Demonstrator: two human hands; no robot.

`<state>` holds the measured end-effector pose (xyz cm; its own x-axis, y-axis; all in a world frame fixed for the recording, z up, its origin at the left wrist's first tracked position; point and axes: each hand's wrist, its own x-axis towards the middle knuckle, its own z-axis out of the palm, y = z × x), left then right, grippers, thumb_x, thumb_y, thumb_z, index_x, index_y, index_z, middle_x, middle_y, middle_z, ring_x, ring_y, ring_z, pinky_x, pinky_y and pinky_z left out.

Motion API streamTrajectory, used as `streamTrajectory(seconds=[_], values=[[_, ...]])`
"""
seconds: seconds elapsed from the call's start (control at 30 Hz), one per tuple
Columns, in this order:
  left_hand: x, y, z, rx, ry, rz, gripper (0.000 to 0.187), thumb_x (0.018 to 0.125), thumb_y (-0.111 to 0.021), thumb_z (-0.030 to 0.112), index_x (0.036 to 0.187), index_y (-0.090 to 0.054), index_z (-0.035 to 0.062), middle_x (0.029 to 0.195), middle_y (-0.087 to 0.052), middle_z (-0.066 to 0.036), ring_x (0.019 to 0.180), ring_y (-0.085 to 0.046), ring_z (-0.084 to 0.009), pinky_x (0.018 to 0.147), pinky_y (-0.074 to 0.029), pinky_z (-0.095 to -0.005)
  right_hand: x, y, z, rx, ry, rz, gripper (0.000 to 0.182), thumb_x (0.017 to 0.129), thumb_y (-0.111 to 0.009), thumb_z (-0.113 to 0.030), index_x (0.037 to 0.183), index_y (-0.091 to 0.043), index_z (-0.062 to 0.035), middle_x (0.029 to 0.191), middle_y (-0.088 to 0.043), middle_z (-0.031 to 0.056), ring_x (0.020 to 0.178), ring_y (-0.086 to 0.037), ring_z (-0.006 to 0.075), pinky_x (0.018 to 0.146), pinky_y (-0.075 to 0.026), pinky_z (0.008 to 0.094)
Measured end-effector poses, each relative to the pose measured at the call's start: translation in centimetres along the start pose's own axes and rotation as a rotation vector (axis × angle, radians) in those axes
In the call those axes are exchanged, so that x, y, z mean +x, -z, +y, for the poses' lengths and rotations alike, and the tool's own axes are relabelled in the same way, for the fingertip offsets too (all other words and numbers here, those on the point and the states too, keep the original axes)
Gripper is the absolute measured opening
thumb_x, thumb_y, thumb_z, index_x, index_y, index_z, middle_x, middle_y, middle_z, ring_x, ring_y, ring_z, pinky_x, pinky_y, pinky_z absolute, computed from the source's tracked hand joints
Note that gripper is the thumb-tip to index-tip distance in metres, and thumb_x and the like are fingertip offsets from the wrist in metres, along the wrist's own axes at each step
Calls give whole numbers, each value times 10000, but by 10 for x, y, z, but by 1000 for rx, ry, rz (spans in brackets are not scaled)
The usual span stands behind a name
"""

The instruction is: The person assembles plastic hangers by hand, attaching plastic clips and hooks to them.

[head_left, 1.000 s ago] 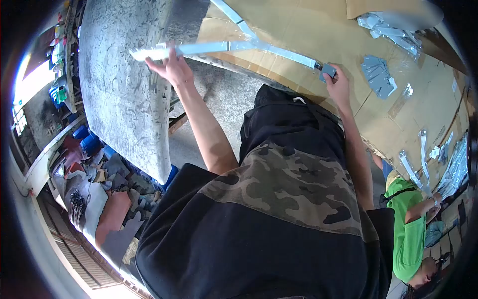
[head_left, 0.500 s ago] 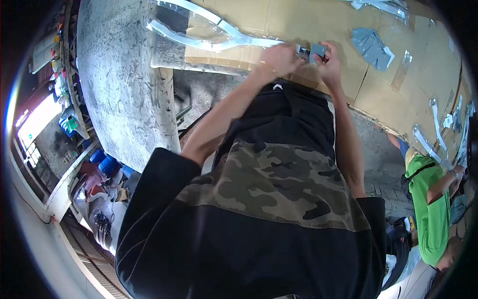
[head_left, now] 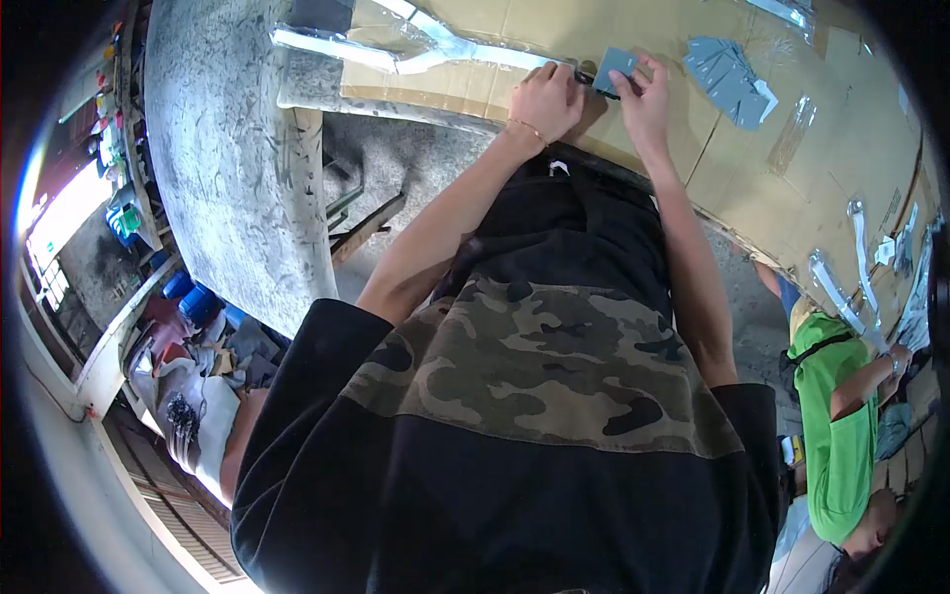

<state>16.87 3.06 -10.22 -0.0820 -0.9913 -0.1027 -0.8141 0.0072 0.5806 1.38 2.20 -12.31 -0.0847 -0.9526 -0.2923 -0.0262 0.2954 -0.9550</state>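
Note:
My left hand [head_left: 549, 104] is closed at the end of a white Y-shaped strip [head_left: 495, 57] in clear plastic wrap, its fingers pressing on the tail. A dark end of the strip shows just past those fingers. My right hand [head_left: 645, 104] pinches a small grey card [head_left: 616, 71] between thumb and fingers, holding it beside the dark end. Farther right, a fanned pile of similar grey cards [head_left: 727, 79] lies on the cardboard [head_left: 554, 28].
Clear tape [head_left: 792, 139] crosses the cardboard on the right. More wrapped white strips [head_left: 836, 287] lie at the far right, near a person in a green shirt [head_left: 836, 426]. A worn grey table surface [head_left: 228, 148] is on the left, with blue containers [head_left: 198, 305] beyond it.
The view has shifted slightly. My right hand has turned the grey card so its flat face shows more, and my left hand has settled lower on the strip's tail.

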Motion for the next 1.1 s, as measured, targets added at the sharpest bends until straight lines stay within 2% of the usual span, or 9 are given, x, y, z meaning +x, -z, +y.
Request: streamTrajectory(seconds=[0.17,0.33,0.6,0.7,0.77,0.87,0.97,1.03,1.1], values=[[3,-20,9,185,-59,-34,314,758,-642,198,1007,-521,50,901,-586,-139,944,-594,-359,722,-517,-449,4,16,15,140,-15,-25,317,866,-609,-42,1159,-497,3,992,-655,96,866,-598,124,766,-467,246],[-3,-14,14,174,-7,-53,355,762,-644,229,1043,-525,48,939,-595,-171,953,-591,-370,736,-520,-461,-1,26,19,-151,87,-88,291,884,-576,-38,1160,-493,6,943,-647,110,848,-591,133,759,-455,251],[6,-13,29,321,104,-120,359,764,-625,276,1031,-573,42,984,-597,-196,956,-588,-388,733,-515,-487,1,22,7,-111,74,-59,321,872,-585,-22,1168,-462,-13,922,-644,132,826,-603,153,726,-473,270],[9,-12,25,308,14,-143,401,758,-621,277,1094,-569,65,1084,-571,-169,1015,-559,-387,822,-479,-489,2,22,9,-88,71,-85,316,864,-591,-15,1158,-474,-11,934,-647,139,817,-611,163,724,-481,281],[12,0,21,363,-305,17,454,726,-650,266,1138,-566,95,1164,-529,-115,1079,-518,-336,916,-418,-481,4,22,9,-51,83,-111,317,861,-594,-15,1156,-478,-9,940,-648,142,811,-615,169,723,-486,287],[20,16,-7,254,-372,-108,489,726,-666,267,1176,-547,115,1177,-507,-73,1118,-484,-281,975,-359,-468,7,26,10,-125,54,-138,337,862,-592,-33,1177,-475,-5,934,-646,138,793,-619,195,733,-487,303],[25,21,-23,482,-400,-214,491,748,-671,284,1184,-528,111,1144,-527,-77,1105,-495,-255,961,-367,-473,11,31,9,-268,30,-193,316,854,-603,-65,1152,-515,-4,937,-643,131,814,-627,220,751,-491,329],[31,22,-27,489,-471,-245,445,759,-661,285,1143,-530,102,1123,-532,-74,1091,-494,-257,919,-393,-473,13,35,16,-336,-76,-304,295,837,-629,-105,1105,-566,2,942,-641,128,851,-628,229,766,-495,345],[36,24,-28,491,-550,-276,402,771,-651,286,1103,-532,93,1102,-537,-70,1077,-494,-259,878,-420,-473,9,35,19,-349,-16,-304,303,824,-647,-120,1092,-581,5,946,-641,133,858,-628,226,763,-498,340]])
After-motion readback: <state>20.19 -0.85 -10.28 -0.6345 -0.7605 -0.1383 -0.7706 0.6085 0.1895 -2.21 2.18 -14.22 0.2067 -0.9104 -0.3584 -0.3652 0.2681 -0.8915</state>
